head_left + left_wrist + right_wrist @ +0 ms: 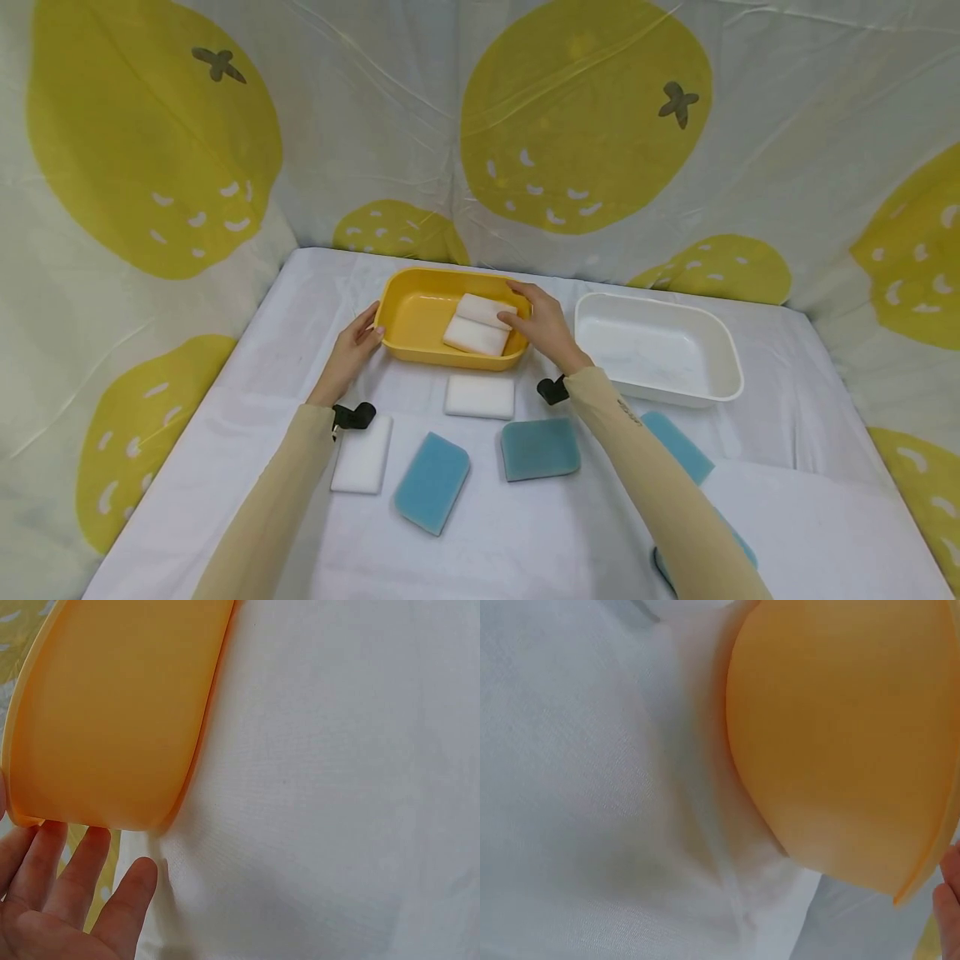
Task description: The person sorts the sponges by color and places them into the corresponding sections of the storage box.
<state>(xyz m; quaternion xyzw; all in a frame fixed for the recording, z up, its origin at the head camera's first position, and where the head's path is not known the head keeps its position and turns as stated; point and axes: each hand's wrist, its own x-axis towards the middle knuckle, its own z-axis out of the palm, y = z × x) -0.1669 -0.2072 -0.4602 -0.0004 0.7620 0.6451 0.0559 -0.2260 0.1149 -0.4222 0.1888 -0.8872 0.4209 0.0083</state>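
In the head view a yellow plastic tub [411,333] stands at the back of the table, with two white sponges [474,335] overlapping at its right end. My left hand [351,348] holds the tub's left end. Its fingertips [94,838] meet the tub's outer wall in the left wrist view, while one finger stands apart from it. My right hand [547,325] grips the right end, the thumb reaching inside over the sponges and the fingers along the rim. Only a bit of its fingers [950,874] shows in the right wrist view, beside the rim.
To the right stands a white tub [652,350]. In front lie a white sponge [480,397], another white sponge [362,455] by the left sleeve, a blue sponge [432,483] and a second blue sponge [541,450]. More blue sponges [681,446] are partly hidden by the right sleeve.
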